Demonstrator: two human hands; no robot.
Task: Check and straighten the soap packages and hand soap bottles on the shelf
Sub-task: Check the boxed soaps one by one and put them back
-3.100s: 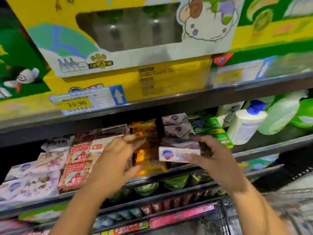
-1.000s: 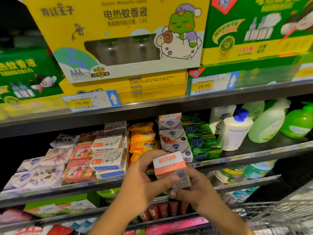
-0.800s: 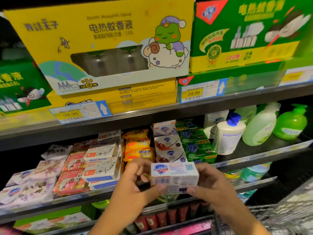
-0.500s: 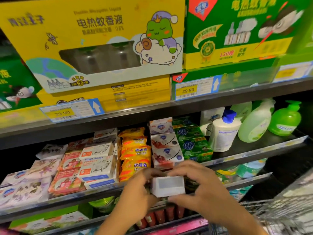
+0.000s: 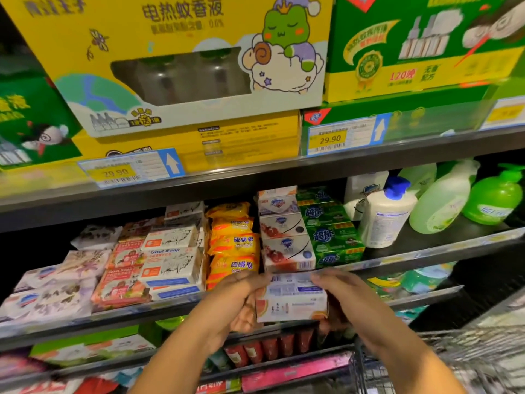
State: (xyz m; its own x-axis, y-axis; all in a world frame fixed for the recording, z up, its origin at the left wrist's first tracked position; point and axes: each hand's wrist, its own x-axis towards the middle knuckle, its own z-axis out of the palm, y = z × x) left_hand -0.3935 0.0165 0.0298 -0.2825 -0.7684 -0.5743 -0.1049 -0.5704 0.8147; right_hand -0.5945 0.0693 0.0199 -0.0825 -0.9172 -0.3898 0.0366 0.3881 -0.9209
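Shelf (image 5: pixel 426 253): goat soap boxes (image 5: pixel 170 263) are stacked at left, with yellow soap packs (image 5: pixel 234 243) just beside them. The left hand (image 5: pixel 235 297) grips the left end of a white soap box (image 5: pixel 291 302), which is held just before the shelf edge. The right hand (image 5: pixel 341 291) grips its right end, fingers curled over the top. Hand soap bottles (image 5: pixel 389 214) stand at far right.

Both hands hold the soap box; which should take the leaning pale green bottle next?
Right hand, probably: the pale green bottle stands far to the right, nearer it; the left hand would have to cross the soap box.
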